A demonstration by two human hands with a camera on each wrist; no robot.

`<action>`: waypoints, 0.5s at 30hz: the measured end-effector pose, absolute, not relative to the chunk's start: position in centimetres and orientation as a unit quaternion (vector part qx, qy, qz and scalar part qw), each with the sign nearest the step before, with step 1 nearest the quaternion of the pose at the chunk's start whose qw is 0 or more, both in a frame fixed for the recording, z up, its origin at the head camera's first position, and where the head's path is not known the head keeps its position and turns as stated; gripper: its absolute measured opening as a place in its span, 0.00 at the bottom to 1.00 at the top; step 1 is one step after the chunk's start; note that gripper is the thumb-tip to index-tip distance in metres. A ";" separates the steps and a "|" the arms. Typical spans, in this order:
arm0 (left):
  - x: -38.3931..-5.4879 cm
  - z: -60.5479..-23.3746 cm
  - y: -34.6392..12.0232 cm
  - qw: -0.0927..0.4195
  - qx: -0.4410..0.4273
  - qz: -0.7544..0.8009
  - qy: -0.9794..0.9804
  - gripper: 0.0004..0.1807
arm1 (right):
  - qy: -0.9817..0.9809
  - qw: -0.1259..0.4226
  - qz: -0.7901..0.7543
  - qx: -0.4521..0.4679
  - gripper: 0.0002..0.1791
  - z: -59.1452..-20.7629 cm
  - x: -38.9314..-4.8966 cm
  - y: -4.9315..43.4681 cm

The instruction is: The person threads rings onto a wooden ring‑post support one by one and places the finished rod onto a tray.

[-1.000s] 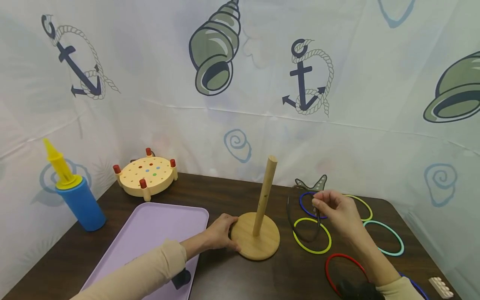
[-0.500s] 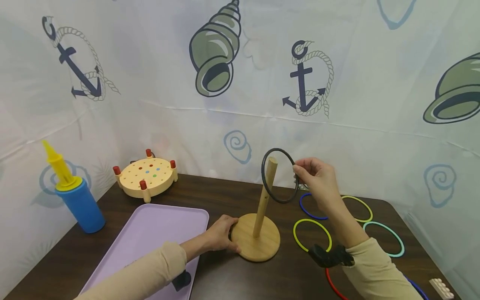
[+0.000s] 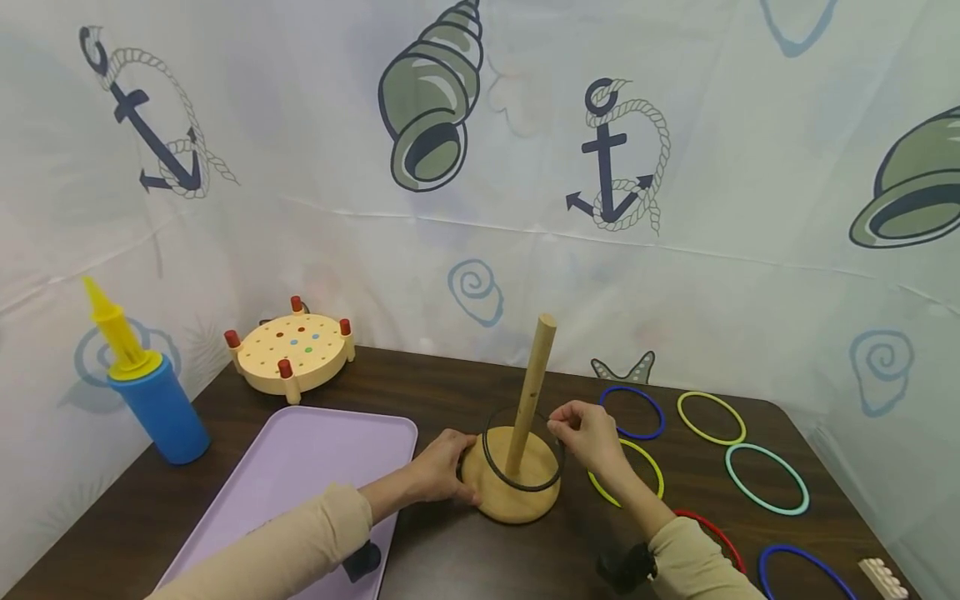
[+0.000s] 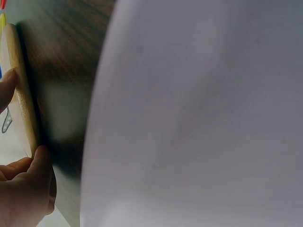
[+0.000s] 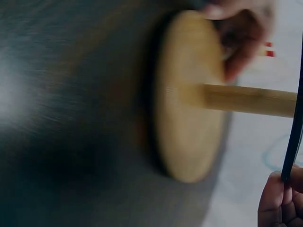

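The black ring (image 3: 525,489) encircles the post (image 3: 534,375) above the round base (image 3: 517,508), its right side pinched between the thumb and fingers of the right hand (image 3: 596,437). The left hand (image 3: 437,469) grips the base's edge, thumb and fingers parted around the rim. On the bench (image 3: 465,554), the tray (image 3: 337,442) lies left of the base and coloured rings (image 3: 797,475) lie to its right.

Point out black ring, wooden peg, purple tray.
Black ring (image 5: 294,142): right wrist view, on its rim.
Wooden peg (image 3: 532,392): head view, middle of shaft.
Purple tray (image 3: 337,450): head view, bare flat surface.
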State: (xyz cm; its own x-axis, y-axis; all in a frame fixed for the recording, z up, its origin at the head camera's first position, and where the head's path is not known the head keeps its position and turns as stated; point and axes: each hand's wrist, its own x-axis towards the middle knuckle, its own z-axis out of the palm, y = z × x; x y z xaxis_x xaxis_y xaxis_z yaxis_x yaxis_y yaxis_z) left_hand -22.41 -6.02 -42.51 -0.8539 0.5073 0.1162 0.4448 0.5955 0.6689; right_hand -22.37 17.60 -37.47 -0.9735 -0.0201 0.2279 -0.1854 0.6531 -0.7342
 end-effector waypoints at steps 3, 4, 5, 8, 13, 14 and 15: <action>-22.4 -42.5 -6.1 0.048 0.266 0.365 0.891 0.43 | -0.909 0.097 0.401 0.054 0.02 -39.2 -22.6 17.2; -22.5 -42.5 -6.1 0.050 0.265 0.367 0.890 0.43 | -0.911 0.097 0.397 0.053 0.02 -39.6 -22.6 17.1; -22.5 -42.5 -6.1 0.052 0.264 0.369 0.890 0.44 | -0.913 0.097 0.394 0.052 0.03 -39.9 -22.7 17.0; -22.5 -42.5 -6.1 0.057 0.261 0.373 0.888 0.44 | -0.919 0.099 0.378 0.057 0.03 -40.7 -22.9 16.7; -22.5 -42.7 -6.1 0.054 0.262 0.371 0.889 0.44 | -0.927 0.102 0.357 0.054 0.02 -41.4 -23.0 16.5; -22.5 -42.8 -6.1 0.052 0.262 0.370 0.890 0.45 | -0.928 0.103 0.354 0.053 0.02 -41.5 -23.0 16.5; -22.5 -42.8 -6.1 0.051 0.261 0.370 0.890 0.45 | -0.929 0.104 0.352 0.052 0.02 -41.6 -23.0 16.5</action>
State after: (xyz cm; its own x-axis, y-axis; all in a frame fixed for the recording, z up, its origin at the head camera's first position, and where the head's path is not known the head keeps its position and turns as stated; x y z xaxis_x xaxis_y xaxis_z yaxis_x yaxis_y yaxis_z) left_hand -22.54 -6.06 -42.80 -0.8584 0.5027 0.1020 0.4271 0.5905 0.6847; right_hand -23.03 16.47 -41.65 -0.9730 -0.0238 0.2294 -0.1700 0.7463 -0.6436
